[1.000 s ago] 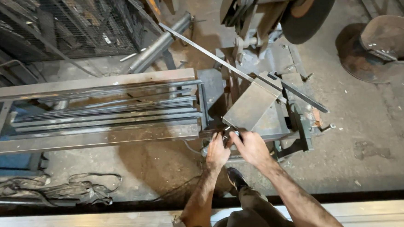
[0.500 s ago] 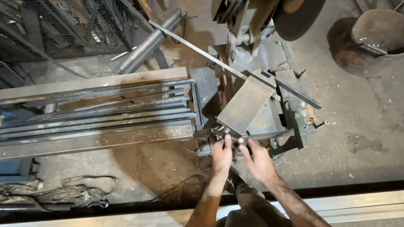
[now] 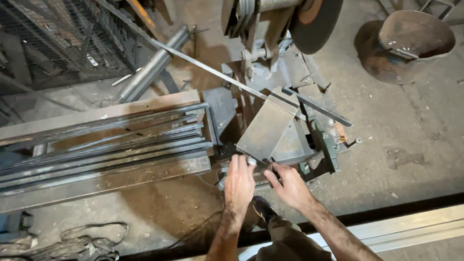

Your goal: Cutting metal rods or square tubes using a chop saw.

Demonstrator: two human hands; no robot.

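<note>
Here both hands meet at the near edge of a tilted flat steel plate [image 3: 266,127] on the cut-off saw's base [image 3: 317,142]. The left hand [image 3: 239,182] lies with fingers stretched toward the plate's lower corner; whether its grip closes on anything cannot be told. The right hand [image 3: 289,184] pinches at the same edge. Above hangs the abrasive disc [image 3: 318,14]. A long thin bar [image 3: 229,77] crosses the base, with stacked steel bars [image 3: 95,148] to the left.
</note>
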